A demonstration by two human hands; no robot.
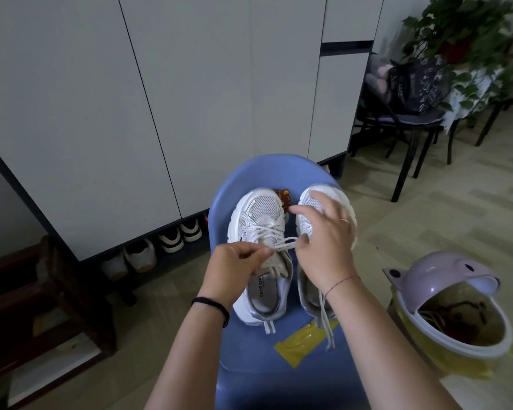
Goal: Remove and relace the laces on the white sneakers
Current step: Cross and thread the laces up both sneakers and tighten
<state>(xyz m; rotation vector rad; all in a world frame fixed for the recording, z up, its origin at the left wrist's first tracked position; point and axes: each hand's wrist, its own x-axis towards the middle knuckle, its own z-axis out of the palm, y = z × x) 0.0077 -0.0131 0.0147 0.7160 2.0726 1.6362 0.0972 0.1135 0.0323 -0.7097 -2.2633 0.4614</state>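
Pale grey cabinet doors [190, 84] back a smooth blue plastic chair [279, 173]. On it the laced white mesh sneaker [258, 211] shows "CECE CHE" on its insole [262, 291], just below the pinch; the rest is covered. The left hand [234, 267] pinches the white lace [285, 242] at the tongue. Its loop runs across to the right hand [326, 241], spread over the second sneaker [338, 199]; whether that thumb holds the loop I cannot tell. Beyond the fingertips the chair's curved rim is close. A domed lilac bin [444, 279] stands outside the right wrist.

White sneakers [259, 220], blue chair [279, 170], yellow wrapper [301, 344].
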